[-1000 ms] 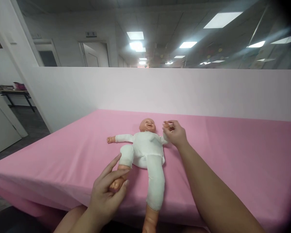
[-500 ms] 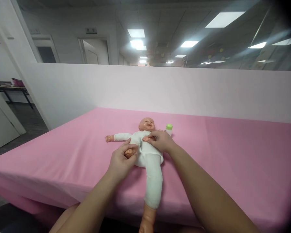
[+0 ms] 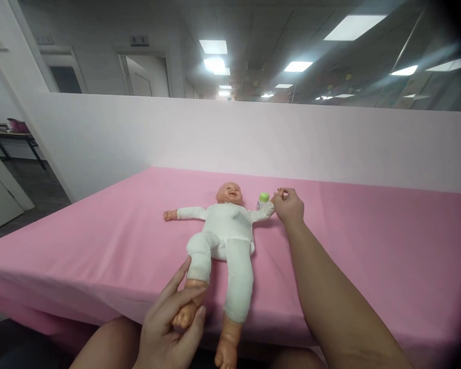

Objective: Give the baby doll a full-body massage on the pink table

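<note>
At the near edge of a pink cloth [image 3: 119,230], the free foot [image 3: 227,344] of a baby doll [image 3: 228,225] juts out over the drop; the doll, laid on its back mid-scene, could be dragged off if the legs are pulled too hard. Just left, the other foot [image 3: 184,315] is cradled by the left hand [image 3: 163,328], thumb and fingers curved around it, forefinger laid up the shin. That grip looks loose, and the smooth foot could be let slip if the leg is bent quickly. Farther and to the right, the doll's small hand [image 3: 280,193] is pinched between thumb and fingers of the right hand [image 3: 291,209]; the soft sleeve could be twisted by a sharp tug. Just behind that forearm, a green-capped bottle [image 3: 264,198] is stood close enough to be toppled by a wide sweep of the arm.
</note>
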Tool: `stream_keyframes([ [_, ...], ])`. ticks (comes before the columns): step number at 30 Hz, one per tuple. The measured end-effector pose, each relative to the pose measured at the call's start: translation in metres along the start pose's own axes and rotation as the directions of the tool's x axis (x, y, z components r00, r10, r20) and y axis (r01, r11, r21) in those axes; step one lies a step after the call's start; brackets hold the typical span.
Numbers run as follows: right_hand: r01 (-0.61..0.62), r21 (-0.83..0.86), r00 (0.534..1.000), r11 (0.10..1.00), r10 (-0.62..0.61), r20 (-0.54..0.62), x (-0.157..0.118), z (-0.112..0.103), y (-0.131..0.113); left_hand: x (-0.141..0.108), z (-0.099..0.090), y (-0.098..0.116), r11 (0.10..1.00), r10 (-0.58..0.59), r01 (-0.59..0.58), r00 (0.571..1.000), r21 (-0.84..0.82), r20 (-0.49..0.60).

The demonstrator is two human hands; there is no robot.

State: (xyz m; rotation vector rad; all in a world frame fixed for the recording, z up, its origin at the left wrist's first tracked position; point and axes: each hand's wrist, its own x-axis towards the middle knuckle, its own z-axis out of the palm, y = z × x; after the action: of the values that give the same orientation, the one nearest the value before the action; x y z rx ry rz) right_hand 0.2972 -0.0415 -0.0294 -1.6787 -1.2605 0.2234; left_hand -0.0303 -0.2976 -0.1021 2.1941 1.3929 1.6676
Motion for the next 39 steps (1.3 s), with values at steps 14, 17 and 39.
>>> stream_keyframes([
  [14,-0.237,-0.379,0.847,0.894,0.381,0.371,0.022,-0.005,0.033,-0.020,-0.001,-0.020,0.999,-0.026,0.025,1.000,0.043,0.018],
  [17,-0.222,-0.358,0.890,0.907,0.338,0.306,0.019,-0.005,0.032,-0.017,-0.004,-0.019,0.998,-0.065,0.065,0.998,0.005,0.004],
  [39,0.631,0.189,0.612,0.753,-0.632,0.476,-0.068,0.039,-0.060,0.127,0.039,-0.020,0.810,-0.260,0.448,0.852,-0.378,0.454],
])
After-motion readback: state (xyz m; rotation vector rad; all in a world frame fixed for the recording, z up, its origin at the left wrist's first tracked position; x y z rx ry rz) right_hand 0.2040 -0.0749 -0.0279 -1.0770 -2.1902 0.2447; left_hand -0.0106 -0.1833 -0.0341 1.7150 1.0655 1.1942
